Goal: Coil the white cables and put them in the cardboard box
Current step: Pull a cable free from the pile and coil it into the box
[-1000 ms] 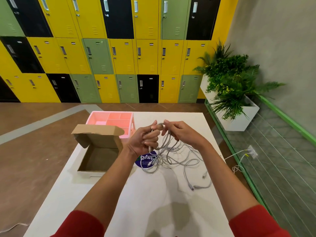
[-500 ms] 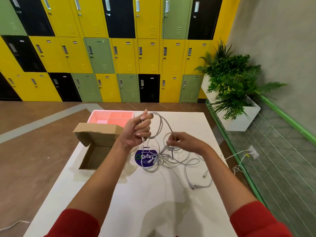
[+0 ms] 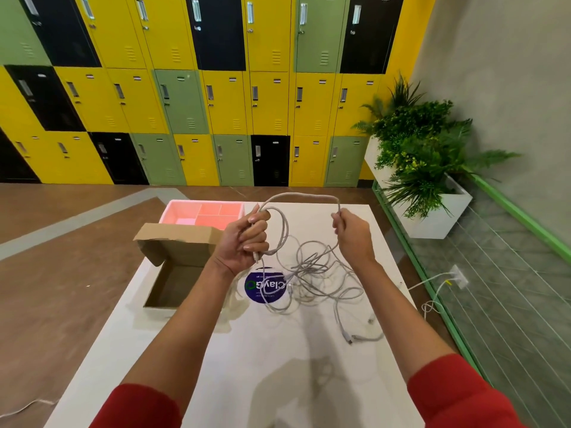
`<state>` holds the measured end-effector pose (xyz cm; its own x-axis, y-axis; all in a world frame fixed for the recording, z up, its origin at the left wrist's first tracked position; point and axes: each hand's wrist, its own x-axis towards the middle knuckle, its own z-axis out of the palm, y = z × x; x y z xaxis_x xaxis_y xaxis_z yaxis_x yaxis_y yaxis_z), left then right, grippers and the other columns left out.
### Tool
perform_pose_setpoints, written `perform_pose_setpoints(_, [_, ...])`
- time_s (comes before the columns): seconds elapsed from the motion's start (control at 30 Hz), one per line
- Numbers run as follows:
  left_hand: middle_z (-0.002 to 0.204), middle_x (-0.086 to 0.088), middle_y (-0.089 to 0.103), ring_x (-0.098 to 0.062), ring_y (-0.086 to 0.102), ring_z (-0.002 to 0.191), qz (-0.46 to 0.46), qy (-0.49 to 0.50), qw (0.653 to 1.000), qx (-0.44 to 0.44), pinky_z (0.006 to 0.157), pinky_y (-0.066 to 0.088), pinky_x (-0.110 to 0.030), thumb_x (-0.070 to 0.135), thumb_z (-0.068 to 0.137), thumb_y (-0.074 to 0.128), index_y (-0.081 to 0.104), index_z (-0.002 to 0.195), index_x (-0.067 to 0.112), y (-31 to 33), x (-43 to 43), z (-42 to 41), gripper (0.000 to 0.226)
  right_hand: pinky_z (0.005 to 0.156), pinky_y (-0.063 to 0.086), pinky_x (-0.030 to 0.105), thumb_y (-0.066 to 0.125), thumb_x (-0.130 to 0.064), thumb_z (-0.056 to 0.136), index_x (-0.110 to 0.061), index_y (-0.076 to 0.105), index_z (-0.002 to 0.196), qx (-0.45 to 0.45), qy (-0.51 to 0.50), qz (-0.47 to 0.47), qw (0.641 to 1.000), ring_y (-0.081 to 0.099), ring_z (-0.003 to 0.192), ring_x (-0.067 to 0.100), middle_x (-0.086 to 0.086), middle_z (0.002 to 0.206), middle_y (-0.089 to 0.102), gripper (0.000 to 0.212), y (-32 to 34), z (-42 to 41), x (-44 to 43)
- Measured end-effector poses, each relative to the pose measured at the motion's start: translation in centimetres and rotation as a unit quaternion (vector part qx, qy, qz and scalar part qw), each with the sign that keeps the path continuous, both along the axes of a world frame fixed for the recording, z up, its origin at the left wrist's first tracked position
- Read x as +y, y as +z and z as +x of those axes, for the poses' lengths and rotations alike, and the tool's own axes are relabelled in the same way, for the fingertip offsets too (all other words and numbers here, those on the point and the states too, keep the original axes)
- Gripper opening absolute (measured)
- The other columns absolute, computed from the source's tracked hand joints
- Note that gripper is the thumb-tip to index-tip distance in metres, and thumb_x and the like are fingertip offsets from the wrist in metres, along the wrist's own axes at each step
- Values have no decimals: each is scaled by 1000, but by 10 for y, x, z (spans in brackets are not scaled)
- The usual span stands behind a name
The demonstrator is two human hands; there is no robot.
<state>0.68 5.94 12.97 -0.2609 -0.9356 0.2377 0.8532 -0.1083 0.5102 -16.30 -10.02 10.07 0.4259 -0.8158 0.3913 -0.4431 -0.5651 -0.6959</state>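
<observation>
Above the white table, both hands clamp one cable: left hand holds loops, right hand grips its arch; box at left.

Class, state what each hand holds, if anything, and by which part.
Both hold a white cable: the left hand grips its coiled loops, the right hand grips the strand arching from them.
</observation>
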Motion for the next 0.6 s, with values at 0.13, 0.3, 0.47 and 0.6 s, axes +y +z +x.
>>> perform_pose_setpoints(0.13, [48,5,18,-6,15,39,4,-7,1000,6,47,35,-23,21,105,29,50,86,2,-2,-2,1,33,63,44,39,46,-24,100,-1,59,81,80,-27,-7,996,58,75,33,17,80,65,32,-6,-5,-3])
perform_pose_setpoints(0.3, [50,0,32,-5,14,38,33,-15,999,-14,45,33,-21,25,105,28,49,85,5,-14,-6,-1,35,76,48,33,50,-34,98,-17,64,80,250,10,149,957,64,89,31,13,93,68,28,-33,-14,9])
perform_pose_setpoints(0.47, [52,-1,36,-5,15,38,41,-10,999,-13,45,32,-21,25,105,27,50,85,5,-21,-5,-2,36,84,47,31,47,-29,98,-12,70,88,395,116,225,883,63,105,30,16,108,69,30,-72,-23,23])
perform_pose_setpoints(0.6, [51,0,32,-5,16,39,17,17,1000,14,47,32,-22,23,105,26,48,85,6,-11,-2,2,34,80,44,29,46,-18,97,-3,68,110,423,94,270,860,60,111,31,18,117,65,30,-101,-34,30])
